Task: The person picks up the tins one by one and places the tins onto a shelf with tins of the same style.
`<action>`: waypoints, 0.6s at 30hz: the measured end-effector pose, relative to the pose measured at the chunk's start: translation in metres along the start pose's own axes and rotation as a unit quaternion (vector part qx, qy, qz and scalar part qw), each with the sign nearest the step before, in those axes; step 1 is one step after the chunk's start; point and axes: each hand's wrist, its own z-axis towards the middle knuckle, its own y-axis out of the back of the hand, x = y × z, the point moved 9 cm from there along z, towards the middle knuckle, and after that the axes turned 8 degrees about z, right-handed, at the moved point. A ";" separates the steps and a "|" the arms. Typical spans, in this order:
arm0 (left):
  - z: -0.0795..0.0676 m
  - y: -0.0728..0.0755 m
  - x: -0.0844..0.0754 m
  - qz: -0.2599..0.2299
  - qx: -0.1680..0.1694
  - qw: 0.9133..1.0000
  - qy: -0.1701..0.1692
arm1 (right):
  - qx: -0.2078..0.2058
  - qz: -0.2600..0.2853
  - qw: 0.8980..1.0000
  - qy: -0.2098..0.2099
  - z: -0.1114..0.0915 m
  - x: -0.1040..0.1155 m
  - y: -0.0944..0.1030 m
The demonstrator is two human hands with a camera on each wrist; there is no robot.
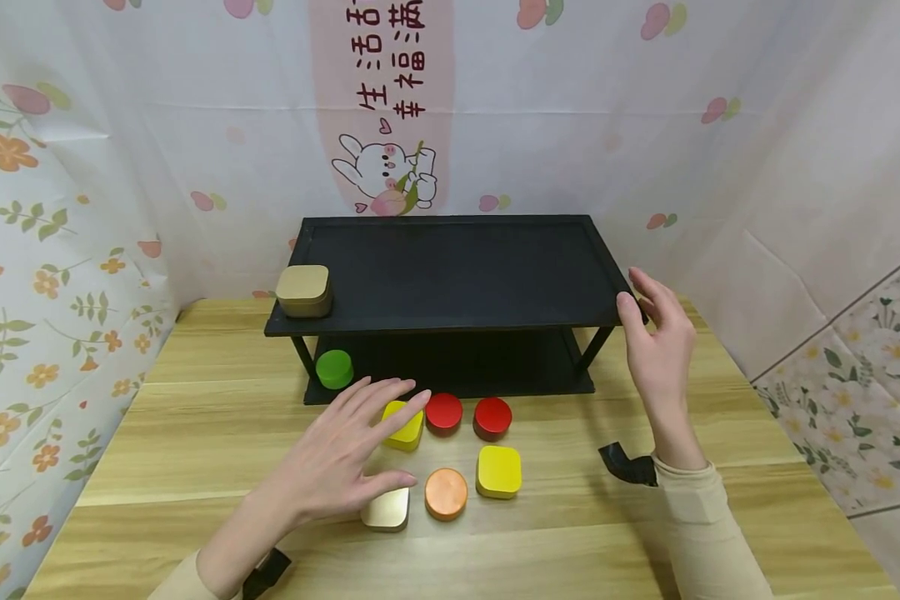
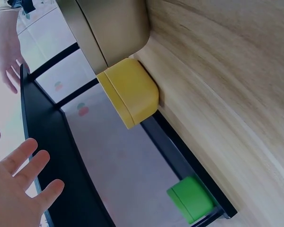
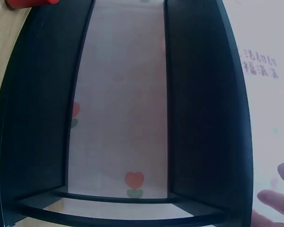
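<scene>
Currently, left hand (image 1: 345, 450) near gold tin (image 1: 388, 510), right hand (image 1: 662, 346) beside shelf (image 1: 457, 275).

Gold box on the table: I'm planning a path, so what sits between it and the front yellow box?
The head view shows the round orange box between them.

Atop the shelf (image 1: 450, 275), room lies right of the gold tin (image 1: 303, 292); below, the green tin (image 1: 334, 370) blocks the left end

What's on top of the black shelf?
A gold box sits front left on the shelf. The right hand hides part of the shelf's right edge. What's beneath the box can't be seen.
</scene>
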 end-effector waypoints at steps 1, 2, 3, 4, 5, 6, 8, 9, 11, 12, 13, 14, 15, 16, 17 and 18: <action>0.000 0.000 0.000 -0.001 0.001 1.000 0.001 | 0.003 0.001 1.000 -0.005 0.000 -0.002 0.000; 0.000 0.000 0.000 -0.001 0.001 1.000 0.002 | 0.006 0.001 1.000 -0.011 0.001 -0.004 0.000; -0.001 0.000 0.000 0.000 0.002 1.000 0.003 | 0.009 0.000 1.000 -0.018 0.001 -0.006 -0.001; -0.001 0.000 0.001 0.001 0.002 1.000 0.003 | 0.011 -0.002 1.000 -0.024 0.001 -0.008 -0.001; -0.001 0.000 0.001 0.001 0.003 1.000 0.003 | 0.013 -0.003 0.999 -0.030 0.001 -0.009 -0.001; -0.002 0.000 0.001 0.002 0.004 1.000 0.004 | 0.015 -0.006 0.999 -0.036 0.001 -0.010 -0.001; -0.002 -0.001 0.001 0.004 0.006 1.000 0.006 | 0.017 -0.013 0.999 -0.049 0.000 -0.006 -0.002; -0.003 -0.001 0.001 0.005 0.007 1.000 0.007 | 0.018 -0.017 0.998 -0.055 0.000 -0.008 -0.001; -0.004 -0.001 0.002 0.006 0.010 1.000 0.009 | 0.021 -0.020 0.998 -0.064 0.000 -0.011 -0.001; -0.005 -0.001 0.003 0.006 0.011 1.000 0.011 | 0.023 -0.022 0.997 -0.067 0.000 -0.012 -0.001; -0.006 -0.001 0.004 0.007 0.011 1.000 0.012 | 0.025 -0.021 0.997 -0.069 0.000 -0.014 -0.001; -0.007 -0.001 0.004 0.008 0.013 1.000 0.013 | 0.027 -0.022 0.997 -0.070 0.001 -0.019 0.000; -0.008 -0.001 0.005 0.008 0.013 1.000 0.013 | 0.028 -0.023 0.997 -0.072 0.001 -0.025 0.001; -0.009 -0.001 0.005 0.009 0.014 1.000 0.013 | 0.030 -0.023 0.997 -0.072 0.001 -0.025 0.001; -0.010 -0.001 0.006 0.010 0.013 1.000 0.012 | 0.030 -0.023 0.997 -0.073 0.002 -0.026 0.001; -0.011 -0.001 0.006 0.009 0.012 1.000 0.012 | 0.032 -0.024 0.996 -0.075 0.002 -0.026 0.001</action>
